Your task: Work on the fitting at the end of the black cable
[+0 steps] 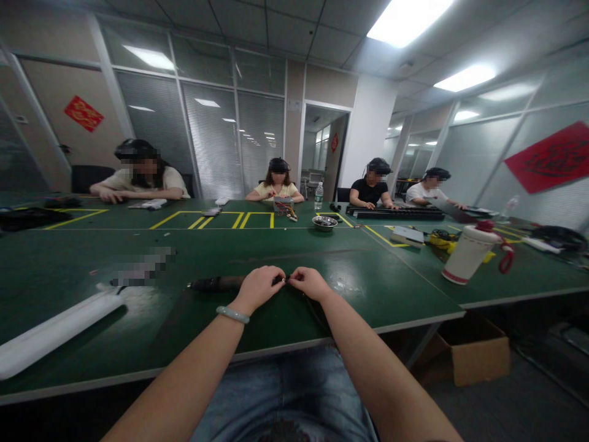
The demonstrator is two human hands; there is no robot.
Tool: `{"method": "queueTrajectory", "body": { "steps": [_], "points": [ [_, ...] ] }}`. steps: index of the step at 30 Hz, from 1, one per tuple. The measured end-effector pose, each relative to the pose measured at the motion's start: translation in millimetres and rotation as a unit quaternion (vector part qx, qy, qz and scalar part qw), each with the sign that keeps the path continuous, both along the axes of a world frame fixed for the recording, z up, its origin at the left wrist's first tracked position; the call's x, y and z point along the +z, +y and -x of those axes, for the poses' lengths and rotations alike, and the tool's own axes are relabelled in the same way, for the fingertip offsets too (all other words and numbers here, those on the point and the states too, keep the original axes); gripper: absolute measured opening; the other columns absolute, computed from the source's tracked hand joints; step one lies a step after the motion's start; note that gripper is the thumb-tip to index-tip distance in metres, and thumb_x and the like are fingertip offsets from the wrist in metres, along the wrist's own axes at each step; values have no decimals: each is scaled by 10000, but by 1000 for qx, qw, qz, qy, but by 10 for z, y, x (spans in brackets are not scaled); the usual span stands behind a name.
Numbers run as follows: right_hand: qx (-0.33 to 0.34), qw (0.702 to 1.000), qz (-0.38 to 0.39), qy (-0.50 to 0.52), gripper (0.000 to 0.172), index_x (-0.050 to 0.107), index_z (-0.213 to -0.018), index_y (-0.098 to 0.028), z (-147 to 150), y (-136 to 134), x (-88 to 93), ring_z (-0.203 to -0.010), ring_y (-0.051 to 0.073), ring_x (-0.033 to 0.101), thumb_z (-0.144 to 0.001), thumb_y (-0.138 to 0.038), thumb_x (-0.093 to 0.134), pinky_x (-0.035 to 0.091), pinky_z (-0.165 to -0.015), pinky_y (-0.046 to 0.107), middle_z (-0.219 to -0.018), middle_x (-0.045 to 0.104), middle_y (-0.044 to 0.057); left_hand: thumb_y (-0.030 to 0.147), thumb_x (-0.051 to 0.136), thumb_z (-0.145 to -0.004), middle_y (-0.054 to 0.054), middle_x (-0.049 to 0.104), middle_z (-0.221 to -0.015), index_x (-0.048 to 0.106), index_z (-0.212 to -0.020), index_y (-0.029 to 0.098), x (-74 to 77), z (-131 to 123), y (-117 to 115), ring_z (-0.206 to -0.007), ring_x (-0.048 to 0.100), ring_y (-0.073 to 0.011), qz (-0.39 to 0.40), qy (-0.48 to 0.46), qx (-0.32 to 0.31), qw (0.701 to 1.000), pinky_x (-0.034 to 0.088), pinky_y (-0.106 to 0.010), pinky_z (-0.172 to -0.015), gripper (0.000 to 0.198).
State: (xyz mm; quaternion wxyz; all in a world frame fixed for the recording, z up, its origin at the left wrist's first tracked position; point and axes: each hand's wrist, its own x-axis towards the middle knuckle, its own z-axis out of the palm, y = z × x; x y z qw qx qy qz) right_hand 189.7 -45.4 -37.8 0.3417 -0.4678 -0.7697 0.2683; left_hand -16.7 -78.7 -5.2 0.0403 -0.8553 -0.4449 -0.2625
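Below the near edge of the green table (pixel 221 248): blue jeans (pixel 276 393) on the person's lap; a cardboard box (pixel 481 359) on the floor to the right.
Left hand (pixel 262 283): bangle on the wrist, fingers curled around the right end of a dark tool (pixel 218 283).
Right hand (pixel 309 282): thumb and fingertips pinching a black cable (pixel 317 314), which runs down toward the table edge.
Between the fingertips: a tiny glint; the join itself is too small to make out.
Dark tool: lying on the green table, its tip pointing left.
Left of it: a long white bar (pixel 55 334), slanted.
Right side: a pale cup (pixel 469 255) with a red strap, upright.
Mid-table: a metal bowl (pixel 324 229) and a white box (pixel 407 236).
Far side: a water bottle (pixel 319 196) and four seated people (pixel 372 193) in black headgear.
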Motion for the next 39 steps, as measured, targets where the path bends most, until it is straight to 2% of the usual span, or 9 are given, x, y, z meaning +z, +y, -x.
{"method": "queueTrajectory", "body": {
  "steps": [13, 39],
  "points": [
    [8, 1000, -6, 11, 166, 656, -830, -176, -4, 34, -41, -655, 110, 584, -772, -332, 664, 444, -586, 211, -755, 662, -2, 316, 552, -867, -26, 668, -963, 647, -955, 237, 34, -6, -43, -893, 595, -190, 5, 4, 7, 1000, 439, -314, -818, 151],
    [9, 1000, -11, 3, 145, 658, -819, -171, 4, -38, 42, -633, 100, 566, -765, -305, 666, 438, -584, 208, -745, 655, -6, 280, 572, -833, -21, 661, -962, 617, -983, 250, 59, -24, -73, -897, 593, -194, 12, 7, 13, 1000, 432, -316, -832, 159]
  ]
}}
